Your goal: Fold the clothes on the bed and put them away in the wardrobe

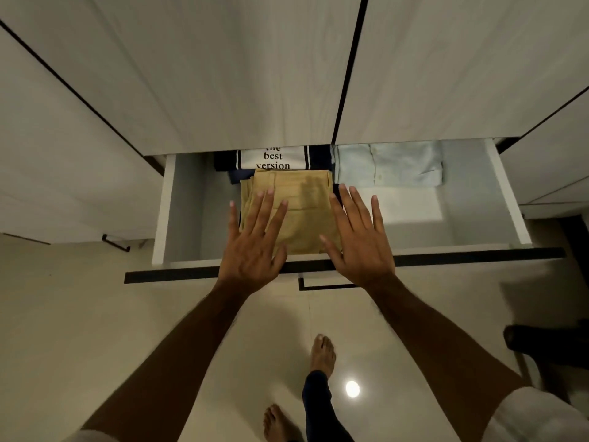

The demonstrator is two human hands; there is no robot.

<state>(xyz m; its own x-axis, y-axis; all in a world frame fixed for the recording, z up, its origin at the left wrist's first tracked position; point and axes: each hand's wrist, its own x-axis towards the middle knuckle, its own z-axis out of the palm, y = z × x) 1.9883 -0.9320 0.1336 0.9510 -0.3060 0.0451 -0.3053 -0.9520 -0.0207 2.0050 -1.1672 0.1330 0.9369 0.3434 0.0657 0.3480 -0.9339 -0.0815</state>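
Note:
A folded tan garment (299,202) lies in the pulled-out wardrobe drawer (503,193), left of its middle. My left hand (255,240) and my right hand (357,237) are spread flat with straight fingers over the garment's near edge, one on each side; whether they touch it is unclear. Behind the tan piece lies a folded white and navy shirt (274,159) printed "the best version". A folded pale blue shirt (389,165) sits at the back right of the drawer.
Closed white wardrobe doors (223,74) rise above the drawer. The drawer's dark front edge (478,255) and its handle (328,286) jut toward me. My bare feet stand on the glossy tiled floor (95,314). A dark object (548,344) sits at the right.

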